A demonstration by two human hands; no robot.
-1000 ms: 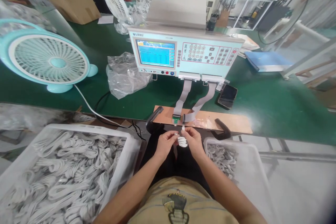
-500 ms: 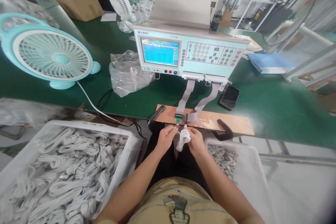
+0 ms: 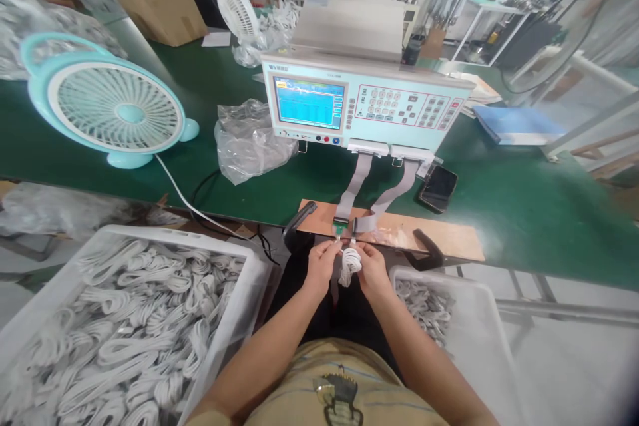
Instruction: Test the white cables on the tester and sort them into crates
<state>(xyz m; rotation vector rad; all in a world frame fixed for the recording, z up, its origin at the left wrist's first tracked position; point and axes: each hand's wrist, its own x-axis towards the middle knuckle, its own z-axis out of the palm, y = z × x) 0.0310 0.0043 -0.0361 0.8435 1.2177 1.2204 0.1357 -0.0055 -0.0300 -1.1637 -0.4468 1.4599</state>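
A white coiled cable (image 3: 350, 263) hangs between my two hands at the table's front edge. My left hand (image 3: 322, 261) pinches one end of it, right at the small green circuit board (image 3: 340, 229). My right hand (image 3: 372, 265) is closed on the cable's other end, below the black connector (image 3: 355, 225); the fingertips partly hide this plug. Grey ribbon cables (image 3: 355, 185) run from the board and the connector up to the tester (image 3: 369, 103), whose screen is lit blue.
Two black clamps (image 3: 299, 225) grip a wooden strip (image 3: 394, 229) along the table edge. A large white bin (image 3: 244, 273) of coiled cables stands at left, a smaller bin (image 3: 479, 299) at right. A phone (image 3: 438, 188), a blue fan (image 3: 114, 106) and a plastic bag (image 3: 252, 140) lie around; a person sits opposite.
My left hand has moved slightly right and up, bringing its cable end against the green board. My right hand has stayed at the black connector. The camera view has shifted a little.
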